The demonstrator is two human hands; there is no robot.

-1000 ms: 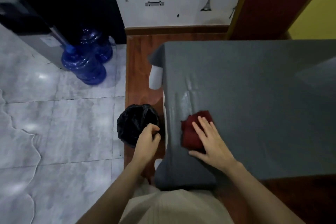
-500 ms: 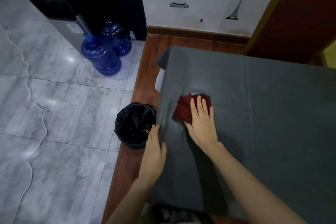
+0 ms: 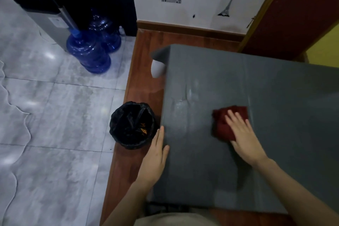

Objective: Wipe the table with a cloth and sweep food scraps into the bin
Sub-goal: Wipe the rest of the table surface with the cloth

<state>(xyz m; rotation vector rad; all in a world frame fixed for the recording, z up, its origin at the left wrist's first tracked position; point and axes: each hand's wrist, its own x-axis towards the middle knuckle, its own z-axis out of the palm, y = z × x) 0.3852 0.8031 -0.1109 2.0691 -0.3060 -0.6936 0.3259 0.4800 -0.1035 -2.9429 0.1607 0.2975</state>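
Observation:
A dark red cloth [image 3: 222,121] lies on the table under its grey cover [image 3: 275,108]. My right hand [image 3: 242,134] presses flat on the cloth with straight fingers. My left hand [image 3: 156,158] rests with straight fingers along the table's left edge, thumb on top of the cover. Just left of that edge, on the floor, stands a bin lined with a black bag [image 3: 133,124]; orange scraps [image 3: 143,129] lie inside it. A shiny wet patch [image 3: 185,101] shows on the cover left of the cloth.
A red chair with a gold frame [image 3: 293,16] stands at the table's far right. Two blue water jugs [image 3: 91,51] and a water dispenser [image 3: 42,3] stand far left on the grey tiles. A white table leg [image 3: 156,68] shows under the far corner.
My right hand has slid the cloth to the right, away from the table's left edge. My left hand has left the bin's rim and now lies along the table edge.

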